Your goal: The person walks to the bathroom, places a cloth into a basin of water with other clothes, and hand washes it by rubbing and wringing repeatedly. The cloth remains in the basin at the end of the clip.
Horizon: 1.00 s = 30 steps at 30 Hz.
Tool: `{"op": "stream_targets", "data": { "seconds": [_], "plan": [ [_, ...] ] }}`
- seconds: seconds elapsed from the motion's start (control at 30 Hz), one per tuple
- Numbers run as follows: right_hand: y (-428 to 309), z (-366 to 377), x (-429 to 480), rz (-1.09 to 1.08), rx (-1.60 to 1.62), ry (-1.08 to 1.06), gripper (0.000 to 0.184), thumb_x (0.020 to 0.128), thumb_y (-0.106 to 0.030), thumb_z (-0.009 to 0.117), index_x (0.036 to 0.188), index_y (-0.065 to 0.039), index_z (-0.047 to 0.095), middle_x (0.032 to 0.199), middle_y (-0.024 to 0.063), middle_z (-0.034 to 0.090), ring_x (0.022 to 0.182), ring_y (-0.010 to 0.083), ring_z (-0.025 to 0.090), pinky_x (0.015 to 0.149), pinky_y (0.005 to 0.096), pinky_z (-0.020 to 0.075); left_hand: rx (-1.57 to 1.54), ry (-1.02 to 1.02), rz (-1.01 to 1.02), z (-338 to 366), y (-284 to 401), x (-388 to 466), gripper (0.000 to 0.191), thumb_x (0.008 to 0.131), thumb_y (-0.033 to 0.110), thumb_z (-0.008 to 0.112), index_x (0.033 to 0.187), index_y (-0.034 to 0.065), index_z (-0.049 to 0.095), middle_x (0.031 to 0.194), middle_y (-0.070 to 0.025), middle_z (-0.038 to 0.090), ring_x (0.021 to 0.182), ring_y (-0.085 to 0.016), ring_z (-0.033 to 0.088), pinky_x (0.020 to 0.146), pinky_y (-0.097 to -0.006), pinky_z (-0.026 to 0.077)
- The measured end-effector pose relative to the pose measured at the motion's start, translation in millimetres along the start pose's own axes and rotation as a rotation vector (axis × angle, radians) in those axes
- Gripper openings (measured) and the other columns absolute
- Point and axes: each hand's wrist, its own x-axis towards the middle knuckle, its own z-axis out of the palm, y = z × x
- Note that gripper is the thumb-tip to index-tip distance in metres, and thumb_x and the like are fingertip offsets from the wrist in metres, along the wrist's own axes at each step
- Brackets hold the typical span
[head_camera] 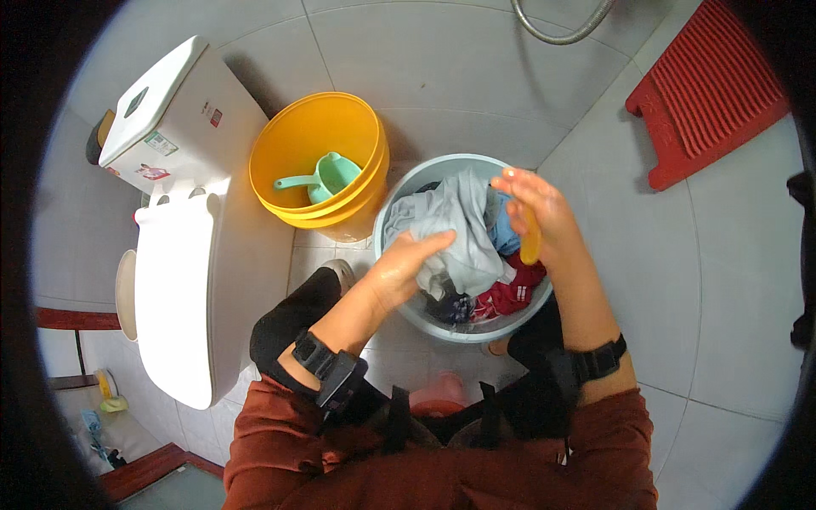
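My left hand point(405, 264) grips a light grey wet cloth or garment point(465, 223) with the thumb on top, above a round pale blue basin point(440, 329). My right hand point(542, 213) is raised over the basin's right side, its palm turned to the left, and holds a yellow bar or handle point(530, 236), perhaps soap or a brush; its kind is unclear. Under and beside the grey cloth lie a red garment point(510, 293) with white stripes, a blue cloth point(503, 229) and a dark patterned cloth point(449, 308).
Left of the basin stands a yellow bucket point(319, 115) holding a mint green dipper point(336, 177). A white toilet point(175, 293) is farther left. A red ribbed plastic washboard or stool point(714, 95) leans at the upper right. A metal shower hose point(564, 35) hangs above the basin.
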Motion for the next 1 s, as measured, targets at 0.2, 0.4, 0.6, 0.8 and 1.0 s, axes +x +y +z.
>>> {"op": "stream_targets", "data": {
  "seconds": [0.2, 0.4, 0.6, 0.8, 1.0],
  "plan": [
    [45.9, -2.8, -29.2, -0.308, -0.668, -0.169, 0.025, 0.086, -0.015, 0.062, 0.108, -0.006, 0.055, 0.091, 0.0055, 0.057, 0.063, 0.0069, 0.049, 0.047, 0.0179, 0.0375, -0.324, 0.086, -0.128, -19.3, 4.2, 7.9, 0.023, 0.088, 0.026, 0.059, 0.103, 0.0091, 0.059, 0.093, -0.0051, 0.064, 0.081, -0.019, 0.060, 0.065, -0.0324, 0.048],
    [57.9, 4.2, -24.2, -0.322, -0.495, -0.036, 0.024, 0.088, -0.020, 0.060, 0.106, -0.005, 0.055, 0.077, 0.0007, 0.054, 0.057, 0.0057, 0.048, 0.046, 0.0181, 0.0374, -0.541, -0.066, -0.240, -12.1, 4.2, 4.4, 0.035, 0.093, 0.036, 0.050, 0.099, 0.0035, 0.059, 0.088, -0.0106, 0.066, 0.080, -0.023, 0.064, 0.074, -0.0400, 0.055],
    [57.5, 3.5, -32.7, -0.072, 0.000, 0.030, 0.018, 0.094, -0.022, 0.049, 0.097, -0.006, 0.058, 0.075, 0.0002, 0.051, 0.057, 0.0040, 0.047, 0.045, 0.0167, 0.0353, -0.737, -0.210, -0.296, 3.5, -21.2, -4.7, 0.056, 0.097, 0.045, 0.029, 0.131, 0.0011, 0.039, 0.133, -0.0248, 0.041, 0.124, -0.036, 0.041, 0.107, -0.0547, 0.025],
    [76.3, 14.1, -52.5, 0.099, -0.213, -0.088, 0.018, 0.091, -0.023, 0.052, 0.092, -0.005, 0.057, 0.067, 0.0023, 0.053, 0.048, 0.0047, 0.042, 0.040, 0.0194, 0.0306, -0.929, -0.358, -0.096, 1.8, -37.5, -6.0, 0.052, 0.095, 0.047, 0.035, 0.125, 0.0058, 0.046, 0.127, -0.0158, 0.051, 0.120, -0.032, 0.046, 0.105, -0.0504, 0.030],
    [77.4, 12.7, -52.9, 0.207, -0.164, 0.052, 0.021, 0.087, -0.023, 0.057, 0.096, -0.004, 0.057, 0.062, 0.0030, 0.054, 0.042, 0.0051, 0.038, 0.037, 0.0181, 0.0283, -0.702, 0.042, -0.145, -3.3, -33.3, -3.1, 0.037, 0.091, 0.030, 0.050, 0.116, 0.0033, 0.052, 0.112, -0.0132, 0.061, 0.101, -0.027, 0.060, 0.084, -0.0434, 0.048]
  ]
}}
